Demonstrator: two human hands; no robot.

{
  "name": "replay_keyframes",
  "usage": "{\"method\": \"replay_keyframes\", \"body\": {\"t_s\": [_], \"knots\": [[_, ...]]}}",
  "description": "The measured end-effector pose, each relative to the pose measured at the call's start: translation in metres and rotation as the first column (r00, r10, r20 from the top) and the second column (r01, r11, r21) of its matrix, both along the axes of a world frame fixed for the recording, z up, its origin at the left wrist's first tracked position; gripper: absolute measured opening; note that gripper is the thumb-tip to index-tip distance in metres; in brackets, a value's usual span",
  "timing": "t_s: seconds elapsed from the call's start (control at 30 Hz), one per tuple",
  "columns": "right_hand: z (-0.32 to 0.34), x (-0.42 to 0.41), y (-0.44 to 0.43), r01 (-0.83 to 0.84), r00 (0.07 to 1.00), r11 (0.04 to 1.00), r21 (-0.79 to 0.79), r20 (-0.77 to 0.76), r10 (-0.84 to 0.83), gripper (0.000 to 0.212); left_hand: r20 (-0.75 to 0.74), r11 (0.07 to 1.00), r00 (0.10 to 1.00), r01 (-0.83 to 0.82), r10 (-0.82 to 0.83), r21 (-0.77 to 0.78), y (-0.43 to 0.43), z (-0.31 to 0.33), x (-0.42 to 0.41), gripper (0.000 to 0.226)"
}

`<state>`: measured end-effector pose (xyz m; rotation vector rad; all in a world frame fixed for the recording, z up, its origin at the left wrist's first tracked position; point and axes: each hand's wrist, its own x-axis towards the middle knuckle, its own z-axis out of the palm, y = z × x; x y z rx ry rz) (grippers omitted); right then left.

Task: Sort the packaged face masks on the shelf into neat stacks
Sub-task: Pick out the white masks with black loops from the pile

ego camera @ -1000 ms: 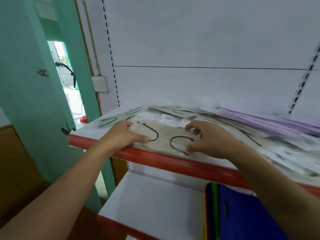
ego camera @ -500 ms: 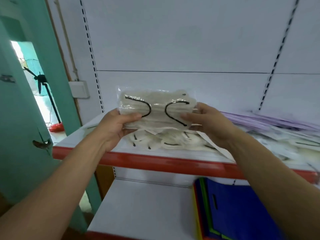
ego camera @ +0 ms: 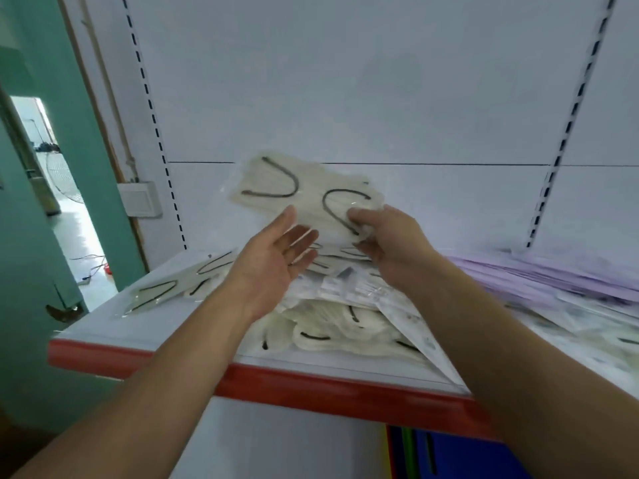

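The left hand (ego camera: 273,264) has been opened wide; the pack (ego camera: 304,193) is now pinched by the right hand (ego camera: 390,240) alone, likely for stacking.

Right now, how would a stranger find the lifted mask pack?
Start at the white shelf with the red front edge and its pile of mask packs. Above that pile, against the white back panel, the right hand pinches one clear pack of cream masks. Unlike the others, it rests on nothing and hangs tilted in the air.
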<state>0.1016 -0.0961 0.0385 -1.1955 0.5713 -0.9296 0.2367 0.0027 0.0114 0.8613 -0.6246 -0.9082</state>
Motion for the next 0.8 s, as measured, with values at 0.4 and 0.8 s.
{"method": "replay_keyframes", "body": {"t_s": [0.4,0.8], "knots": [[-0.001,0.041,-0.005,-0.597,0.460,0.554,-0.580,-0.813,-0.356,0.064,-0.175,0.888,0.873,-0.433,0.456,0.154,0.019,-0.013,0.088,0.013],[-0.013,0.090,-0.021,-0.705,0.193,0.405,-0.583,-0.706,-0.681,0.036,-0.194,0.936,0.917,-0.330,0.349,0.121,0.017,-0.018,0.122,0.021]]}}
